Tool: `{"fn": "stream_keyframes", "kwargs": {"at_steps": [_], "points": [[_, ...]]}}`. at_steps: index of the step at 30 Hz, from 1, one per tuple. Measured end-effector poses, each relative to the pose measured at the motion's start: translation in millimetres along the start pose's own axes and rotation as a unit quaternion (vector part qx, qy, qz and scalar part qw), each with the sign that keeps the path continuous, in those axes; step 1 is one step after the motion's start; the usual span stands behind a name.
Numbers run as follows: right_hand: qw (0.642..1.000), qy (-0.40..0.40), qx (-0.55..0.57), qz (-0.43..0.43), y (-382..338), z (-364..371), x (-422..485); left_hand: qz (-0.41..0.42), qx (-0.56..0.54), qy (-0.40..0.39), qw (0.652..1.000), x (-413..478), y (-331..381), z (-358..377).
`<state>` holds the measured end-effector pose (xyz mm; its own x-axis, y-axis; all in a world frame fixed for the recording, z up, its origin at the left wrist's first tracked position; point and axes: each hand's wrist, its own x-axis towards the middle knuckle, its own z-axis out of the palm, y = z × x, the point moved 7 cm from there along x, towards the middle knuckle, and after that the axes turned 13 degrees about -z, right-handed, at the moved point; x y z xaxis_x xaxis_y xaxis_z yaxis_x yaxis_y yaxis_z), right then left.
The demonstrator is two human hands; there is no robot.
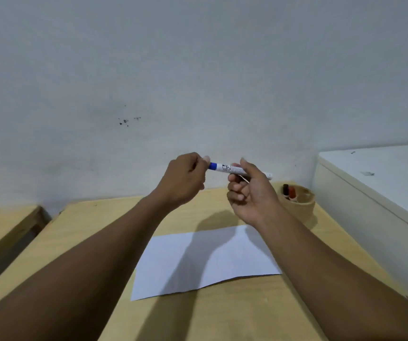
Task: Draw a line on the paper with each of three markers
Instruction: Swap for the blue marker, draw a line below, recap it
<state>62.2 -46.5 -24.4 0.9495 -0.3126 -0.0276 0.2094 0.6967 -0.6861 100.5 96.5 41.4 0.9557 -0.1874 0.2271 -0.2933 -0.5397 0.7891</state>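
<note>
A white marker with a blue end (230, 168) is held level in the air above the table's far edge. My right hand (249, 193) grips its white barrel. My left hand (185, 178) is closed around its blue end, and the cap itself is hidden inside the fingers. A blank white sheet of paper (222, 257) lies flat on the wooden table (104, 232) below both forearms. Two more markers (289, 191), one dark and one red-orange, stand in a round wooden holder (299, 205) at the back right.
A white cabinet or box (375, 193) stands close to the table's right side, beside the holder. Another wooden surface (3, 225) sits to the left across a gap. A pale wall rises right behind the table.
</note>
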Motion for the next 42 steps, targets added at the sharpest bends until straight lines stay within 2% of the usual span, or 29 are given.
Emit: {"fn": "stream_keyframes", "kwargs": {"at_steps": [3, 7, 9, 13, 17, 21, 24, 27, 30, 33, 42], "points": [[0.997, -0.056, -0.056, 0.002, 18.9, 21.7, 3.5, 0.009, 0.026, 0.04, 0.999, -11.6, -25.6, -14.3], [0.99, -0.102, -0.095, -0.014, 23.1, 33.5, 12.6, -0.07, -0.068, 0.093, 0.991, -8.5, -83.4, -47.3], [0.983, -0.131, -0.128, -0.015, 23.3, 32.6, 16.3, -0.092, -0.053, 0.116, 0.988, -12.3, -115.3, -66.8], [0.958, -0.175, -0.228, 0.014, 52.2, 33.5, 11.9, -0.115, 0.101, 0.066, 0.986, -30.4, -173.9, -76.3], [0.925, -0.149, -0.346, -0.057, 94.8, 35.8, 7.3, -0.101, 0.288, -0.01, 0.952, -36.8, -204.1, -68.9], [0.891, -0.148, -0.416, -0.107, 132.9, 40.9, 0.2, -0.092, 0.346, -0.046, 0.932, -39.8, -213.1, -58.6], [0.885, -0.142, -0.436, -0.084, 155.4, 38.2, -3.4, -0.084, 0.344, -0.044, 0.934, -43.3, -216.3, -54.8], [0.889, -0.13, -0.435, -0.059, 171.4, 27.9, -2.4, -0.09, 0.297, -0.043, 0.95, -51.2, -219.0, -56.6], [0.883, -0.138, -0.445, -0.063, 175.6, 23.8, -2.0, -0.115, 0.226, -0.059, 0.966, -57.4, -225.9, -59.7], [0.87, -0.159, -0.46, -0.075, 175.4, 25.1, -3.1, -0.129, 0.2, -0.077, 0.968, -63.6, -231.1, -58.7], [0.85, -0.193, -0.481, -0.089, 181.9, 25.9, -0.9, -0.137, 0.229, -0.07, 0.961, -66.5, -232.7, -55.1]]}}
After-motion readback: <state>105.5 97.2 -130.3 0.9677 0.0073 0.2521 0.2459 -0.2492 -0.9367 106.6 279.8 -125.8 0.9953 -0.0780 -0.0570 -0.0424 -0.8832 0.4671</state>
